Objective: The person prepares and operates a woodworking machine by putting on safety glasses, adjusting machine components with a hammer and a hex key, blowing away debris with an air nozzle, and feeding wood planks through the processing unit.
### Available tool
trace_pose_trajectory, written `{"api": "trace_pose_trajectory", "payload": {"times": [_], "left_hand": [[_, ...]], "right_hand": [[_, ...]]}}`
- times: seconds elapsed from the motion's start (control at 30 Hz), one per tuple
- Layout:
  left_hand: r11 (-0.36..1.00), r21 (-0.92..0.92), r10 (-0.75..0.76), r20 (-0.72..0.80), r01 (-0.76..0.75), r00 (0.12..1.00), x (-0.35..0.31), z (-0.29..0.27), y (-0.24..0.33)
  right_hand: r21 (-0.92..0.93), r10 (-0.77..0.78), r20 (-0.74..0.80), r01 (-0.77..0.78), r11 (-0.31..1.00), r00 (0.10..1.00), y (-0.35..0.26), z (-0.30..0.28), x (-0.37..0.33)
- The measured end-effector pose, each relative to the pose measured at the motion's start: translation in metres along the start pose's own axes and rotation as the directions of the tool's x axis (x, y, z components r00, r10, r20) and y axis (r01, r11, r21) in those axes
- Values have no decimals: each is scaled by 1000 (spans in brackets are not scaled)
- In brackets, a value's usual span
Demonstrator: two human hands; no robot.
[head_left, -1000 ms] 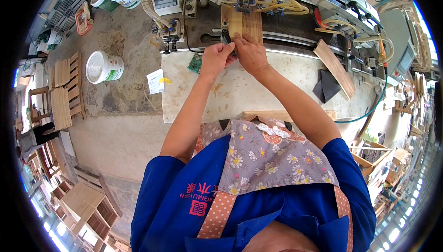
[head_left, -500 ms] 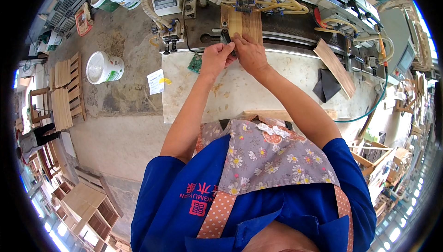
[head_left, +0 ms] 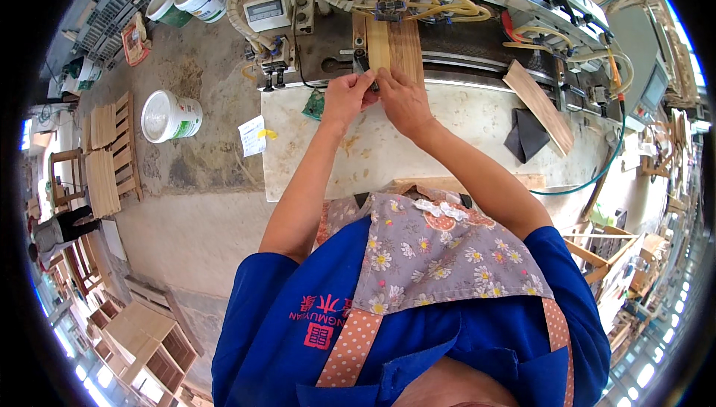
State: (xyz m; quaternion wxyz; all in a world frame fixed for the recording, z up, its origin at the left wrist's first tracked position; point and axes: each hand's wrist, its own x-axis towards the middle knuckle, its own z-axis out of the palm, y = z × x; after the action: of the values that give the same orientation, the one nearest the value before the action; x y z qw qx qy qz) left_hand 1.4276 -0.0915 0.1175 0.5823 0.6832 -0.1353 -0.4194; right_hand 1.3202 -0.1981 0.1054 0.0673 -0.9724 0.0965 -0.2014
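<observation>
A striped wooden board [head_left: 407, 43], pale on its left side and browner on its right, lies on the machine bed under the clamps. My right hand [head_left: 406, 105] is closed over its near end, fingers bent on top and the thumb out of sight. Close against it, my left hand [head_left: 346, 101] is closed in a pinch beside the board's left edge. What sits between those fingertips is small, dark and mostly hidden. Just beyond them stands a dark lever-like part [head_left: 361, 59]. A green cloth-like piece [head_left: 313, 105] lies left of my left hand.
The pale worktop [head_left: 447, 138] lies nearest me. On its right rest a brown wooden strip [head_left: 538, 107] and a black sheet [head_left: 526, 137]. Air hoses [head_left: 455, 5] and a digital display box [head_left: 267, 11] line the machine. White buckets [head_left: 170, 116] stand on the floor at left.
My right hand has drawn slightly back toward me along the board, uncovering more of its top. My left hand stays almost in place.
</observation>
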Motion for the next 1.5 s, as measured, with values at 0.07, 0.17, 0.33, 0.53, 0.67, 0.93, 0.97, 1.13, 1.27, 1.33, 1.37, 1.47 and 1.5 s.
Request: {"api": "trace_pose_trajectory", "payload": {"times": [0.07, 0.17, 0.33, 0.53, 0.67, 0.93, 0.97, 1.13, 1.27, 1.33, 1.37, 1.47, 1.5], "left_hand": [[1000, -14, -8, -18, 8, 1000, -4, 0, -2], [996, -77, -42, -45, 39, 998, -12, 0, -17], [999, 32, -37, -130, 41, 991, -37, 3, -43], [987, 122, -104, -29, 106, 994, -33, 10, -46], [997, 62, -54, 33, 52, 998, -14, 21, -57], [998, -28, -50, 51, 51, 997, -18, 32, -59], [997, -32, -67, 90, 70, 994, -21, 32, -59], [983, 41, -181, 266, 177, 947, -42, 37, -50], [982, -13, -173, 357, 191, 918, -45, 52, -54], [982, 1, -172, 391, 186, 904, -45, 61, -56], [983, 5, -169, 406, 183, 898, -44, 66, -59], [984, 48, -174, 443, 171, 879, -41, 79, -66], [982, 86, -191, 445, 171, 875, -39, 82, -67]], "right_hand": [[22, -25, -16, 25, 999, 1000, -4, -8, -8], [54, -41, -4, 41, 998, 999, -11, -19, -28], [110, -16, 46, 11, 994, 999, -24, -39, -62], [207, 404, 20, -399, 893, 914, 8, -60, -62], [422, 724, 210, -729, 539, 657, 33, -36, -61], [657, 404, 740, -705, -266, 538, 45, -25, -85], [620, 337, 778, -734, -277, 530, 47, -29, -92], [494, 176, 867, -849, -186, 466, 50, -53, -114], [473, 81, 881, -873, -118, 466, 67, -65, -132], [468, 99, 883, -876, -117, 459, 66, -69, -133], [465, 147, 882, -877, -121, 448, 63, -73, -134], [483, 246, 866, -855, -190, 435, 67, -60, -146], [493, 269, 861, -841, -224, 433, 67, -57, -145]]}}
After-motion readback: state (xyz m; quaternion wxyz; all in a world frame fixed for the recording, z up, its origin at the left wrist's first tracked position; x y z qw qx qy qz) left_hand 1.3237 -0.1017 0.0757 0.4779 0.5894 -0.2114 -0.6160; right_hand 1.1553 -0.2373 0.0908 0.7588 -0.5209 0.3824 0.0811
